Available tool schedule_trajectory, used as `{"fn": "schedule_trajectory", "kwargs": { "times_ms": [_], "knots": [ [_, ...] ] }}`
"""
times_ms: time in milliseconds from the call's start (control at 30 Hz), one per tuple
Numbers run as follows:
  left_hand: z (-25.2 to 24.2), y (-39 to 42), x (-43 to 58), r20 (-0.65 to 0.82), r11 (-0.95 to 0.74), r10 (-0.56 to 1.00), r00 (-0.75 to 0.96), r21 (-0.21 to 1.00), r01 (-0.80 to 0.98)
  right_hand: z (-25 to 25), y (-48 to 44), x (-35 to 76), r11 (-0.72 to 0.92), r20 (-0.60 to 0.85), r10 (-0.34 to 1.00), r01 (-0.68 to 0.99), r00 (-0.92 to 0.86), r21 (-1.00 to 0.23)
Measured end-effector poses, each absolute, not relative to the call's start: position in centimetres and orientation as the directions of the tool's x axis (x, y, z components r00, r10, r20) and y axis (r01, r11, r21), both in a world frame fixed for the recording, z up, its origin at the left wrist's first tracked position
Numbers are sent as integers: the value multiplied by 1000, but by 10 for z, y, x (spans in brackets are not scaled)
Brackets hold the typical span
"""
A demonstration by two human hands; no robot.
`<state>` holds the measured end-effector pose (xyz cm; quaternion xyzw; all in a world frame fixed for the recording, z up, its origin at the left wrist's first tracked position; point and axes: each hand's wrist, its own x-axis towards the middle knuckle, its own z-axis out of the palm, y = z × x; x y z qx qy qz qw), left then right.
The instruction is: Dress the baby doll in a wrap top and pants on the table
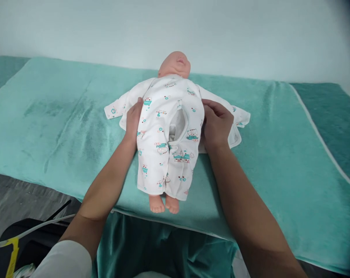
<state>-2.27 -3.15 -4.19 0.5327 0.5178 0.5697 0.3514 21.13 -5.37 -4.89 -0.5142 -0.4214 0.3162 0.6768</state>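
Observation:
A baby doll (175, 63) lies on its back on a teal towel (62, 116), its head toward the wall and its bare feet at the near edge. It wears a white printed romper (163, 135) with an open gap at the middle. My left hand (133, 119) presses against the doll's side with its fingers curled round the romper fabric. On the other side my right hand (217, 123) has its fingers bent and pinched on the romper's edge. The doll's sleeves lie spread out flat to both sides.
The towel covers a table that stands against a pale wall (250, 34). A darker teal cloth (331, 116) shows at the right and hangs over the front edge. At the lower left a black object with a yellow strap (12, 251) sits on the grey floor.

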Motion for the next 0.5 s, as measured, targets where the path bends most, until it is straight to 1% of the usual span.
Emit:
{"fn": "schedule_trajectory", "kwargs": {
  "times_ms": [67,133,200,300,400,500],
  "knots": [
    [-35,-29,-25,311,-273,899,-309,948,161,-44,-48,215,331,330,821,81,466,-940],
    [-29,-19,-27,381,-329,852,-358,923,200,-38,-37,216,371,395,803,144,447,-917],
    [-24,-2,-28,409,-345,864,-292,906,246,-31,-22,216,388,442,819,214,365,-896],
    [-18,26,-26,367,-330,922,-121,911,247,-23,2,216,392,448,872,265,198,-881],
    [-12,43,-24,284,-285,958,33,942,176,-18,15,220,357,379,923,217,67,-909],
    [-4,46,-25,186,-206,972,146,969,137,-10,17,228,278,273,961,148,-49,-949]
  ]
}}
